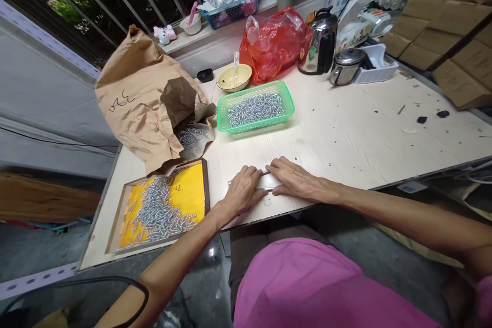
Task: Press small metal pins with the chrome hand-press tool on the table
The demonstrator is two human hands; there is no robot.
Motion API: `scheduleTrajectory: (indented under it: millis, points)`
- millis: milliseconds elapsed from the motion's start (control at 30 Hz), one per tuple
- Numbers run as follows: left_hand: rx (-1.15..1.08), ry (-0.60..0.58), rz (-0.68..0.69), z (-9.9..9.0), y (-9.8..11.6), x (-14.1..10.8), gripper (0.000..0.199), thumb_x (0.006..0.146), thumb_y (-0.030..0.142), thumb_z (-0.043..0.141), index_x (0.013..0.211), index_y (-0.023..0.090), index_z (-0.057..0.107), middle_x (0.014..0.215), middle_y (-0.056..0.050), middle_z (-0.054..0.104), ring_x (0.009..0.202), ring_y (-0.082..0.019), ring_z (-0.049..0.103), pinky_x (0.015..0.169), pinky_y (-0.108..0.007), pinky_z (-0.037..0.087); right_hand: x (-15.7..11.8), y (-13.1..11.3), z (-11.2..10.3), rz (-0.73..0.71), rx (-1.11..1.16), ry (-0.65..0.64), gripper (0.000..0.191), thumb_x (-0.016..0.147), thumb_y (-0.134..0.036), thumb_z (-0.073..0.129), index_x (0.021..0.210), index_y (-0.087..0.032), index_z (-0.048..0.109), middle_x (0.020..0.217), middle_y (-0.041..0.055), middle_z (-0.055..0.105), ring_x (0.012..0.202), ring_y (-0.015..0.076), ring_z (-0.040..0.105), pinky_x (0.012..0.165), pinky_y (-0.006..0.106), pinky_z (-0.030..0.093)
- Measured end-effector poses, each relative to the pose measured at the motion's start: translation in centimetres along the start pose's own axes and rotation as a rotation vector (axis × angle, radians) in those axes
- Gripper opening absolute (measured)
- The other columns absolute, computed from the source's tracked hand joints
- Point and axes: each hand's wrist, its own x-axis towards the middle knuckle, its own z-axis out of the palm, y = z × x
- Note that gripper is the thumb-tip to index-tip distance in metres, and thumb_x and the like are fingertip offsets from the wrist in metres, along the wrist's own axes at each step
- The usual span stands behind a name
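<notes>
Near the table's front edge, my left hand (245, 189) and my right hand (294, 179) grip the two ends of a flat, pale strip with dark long edges (268, 181). Fingers lie along its far edge and thumbs along the near one. Beyond my hands stands a green basket (253, 127) holding many small metal pins (257, 109). To the left, a shallow tray (206, 184) with a yellow bottom (188, 188) holds a heap of similar pins (156, 207). Behind that tray, an open brown paper bag (142, 107) shows more pins in its mouth.
A yellow bowl (235, 78), a red plastic bag (271, 43), a steel kettle (318, 43), a metal cup (346, 67) and a white tray (378, 66) stand along the back. Cardboard boxes (442, 20) are at the right. Small dark scraps lie on the table's right side.
</notes>
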Motion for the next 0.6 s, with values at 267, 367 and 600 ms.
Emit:
scheduleTrajectory:
  millis: [267, 367, 600]
  points:
    - [0.056, -0.024, -0.002, 0.2, 0.1, 0.4, 0.019, 0.088, 0.034, 0.053, 0.097, 0.017, 0.057, 0.094, -0.007, 0.057, 0.092, -0.023, 0.05, 0.074, -0.033, 0.044, 0.8, 0.2, 0.8, 0.056, -0.024, -0.065, 0.016, 0.082, -0.028, 0.066, 0.09, -0.014, 0.062, 0.09, 0.0073, 0.059, 0.084, 0.0193, 0.055, 0.073, 0.029, 0.039]
    - [0.033, -0.019, -0.023, 0.7, 0.3, 0.3, 0.022, 0.092, 0.036, 0.047, 0.087, 0.018, 0.058, 0.089, -0.005, 0.058, 0.088, -0.021, 0.051, 0.072, -0.032, 0.043, 1.0, 0.2, 1.2, 0.047, 0.037, -0.111, 0.015, 0.089, -0.028, 0.057, 0.083, -0.015, 0.061, 0.084, 0.0055, 0.059, 0.076, 0.0157, 0.055, 0.065, 0.026, 0.037]
    - [0.071, 0.081, -0.143, 1.6, 1.5, -0.8, 0.026, 0.089, 0.036, 0.053, 0.106, 0.016, 0.056, 0.103, -0.01, 0.06, 0.098, -0.024, 0.054, 0.08, -0.037, 0.048, 0.4, 0.9, 0.8, -0.029, 0.064, -0.021, 0.025, 0.086, -0.031, 0.06, 0.103, -0.012, 0.06, 0.099, 0.0098, 0.056, 0.087, 0.0194, 0.054, 0.075, 0.029, 0.041]
